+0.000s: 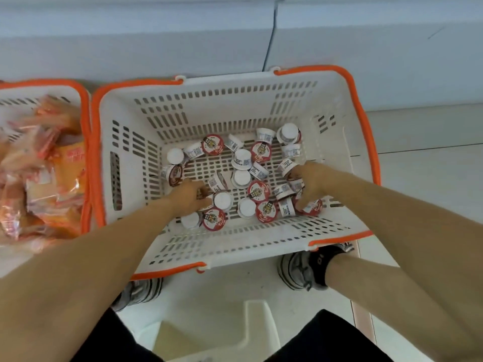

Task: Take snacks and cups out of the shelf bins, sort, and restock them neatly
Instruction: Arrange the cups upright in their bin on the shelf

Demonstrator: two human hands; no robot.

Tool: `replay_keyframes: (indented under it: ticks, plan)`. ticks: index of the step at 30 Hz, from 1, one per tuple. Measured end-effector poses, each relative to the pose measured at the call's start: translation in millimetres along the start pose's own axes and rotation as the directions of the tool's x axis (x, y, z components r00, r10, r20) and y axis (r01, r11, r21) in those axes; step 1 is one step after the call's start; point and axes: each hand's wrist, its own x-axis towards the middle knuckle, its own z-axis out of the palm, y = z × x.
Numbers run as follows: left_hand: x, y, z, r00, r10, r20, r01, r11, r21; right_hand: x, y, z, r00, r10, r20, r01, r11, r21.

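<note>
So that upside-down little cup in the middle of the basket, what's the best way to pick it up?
Probably from straight above, pinching the round side wall just under the white base. The cup sits upside down with its flat bottom up and the wider lid rim on the basket floor, with small gaps around it, so fingers should slide down opposite sides.

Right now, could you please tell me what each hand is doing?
Left hand: fingers curled on a cup in the basket.
Right hand: fingers curled on cups.
</note>
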Motion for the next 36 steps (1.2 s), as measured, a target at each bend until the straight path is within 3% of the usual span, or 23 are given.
replay_keyframes:
  ticks: [3, 5, 8, 12, 15, 18, 20, 23, 26, 31, 36]
  plan:
    - [0.4, 4.8, 2.7, 1.000, 0.005, -0.028, -0.006, 0.999, -0.043, -4.0, -2.5, 11.9, 1.000, -0.015, 0.020, 0.013, 0.995, 0.097]
    - [0.2, 8.1, 1.4, 0.999, -0.030, -0.038, 0.024, 0.986, -0.165, -6.4, -5.1, 20.8, 0.999, -0.038, -0.031, 0.044, 0.978, 0.205]
    - [-3.5, 16.1, -2.8, 0.992, -0.104, -0.074, 0.069, 0.926, -0.371, -10.6, -12.7, 30.2, 0.996, -0.062, -0.066, 0.085, 0.889, 0.450]
    - [-5.2, 27.5, -3.2, 0.971, -0.189, -0.148, 0.094, 0.866, -0.490, -13.6, -27.9, 37.6, 0.987, -0.081, -0.136, 0.144, 0.816, 0.560]
    - [1.8, 28.3, -3.2, 0.932, -0.305, -0.196, 0.155, 0.825, -0.543, -9.9, -34.1, 40.1, 0.970, -0.036, -0.239, 0.151, 0.861, 0.486]
    - [9.7, 24.9, -2.0, 0.930, -0.271, -0.249, 0.131, 0.876, -0.463, 0.3, -32.6, 40.3, 0.933, 0.017, -0.359, 0.134, 0.910, 0.393]
    - [13.3, 25.4, -3.6, 0.939, -0.224, -0.260, 0.132, 0.935, -0.329, 8.1, -28.6, 38.2, 0.939, -0.019, -0.345, 0.137, 0.936, 0.323]
    - [21.9, 30.4, -8.5, 0.966, -0.192, -0.171, 0.177, 0.979, -0.101, 16.3, -25.7, 34.7, 0.964, -0.101, -0.248, 0.145, 0.975, 0.170]
    - [28.5, 34.3, -7.7, 0.978, -0.199, -0.059, 0.193, 0.977, -0.092, 22.1, -27.9, 33.2, 0.966, -0.136, -0.219, 0.161, 0.982, 0.102]
    - [27.7, 38.4, -6.4, 0.984, -0.178, 0.007, 0.177, 0.967, -0.181, 23.1, -31.7, 26.2, 0.959, -0.212, -0.190, 0.229, 0.970, 0.077]
    - [13.8, 36.5, -17.2, 0.981, -0.194, 0.010, 0.190, 0.950, -0.248, 13.3, -30.0, 26.5, 0.948, -0.105, -0.300, 0.198, 0.934, 0.298]
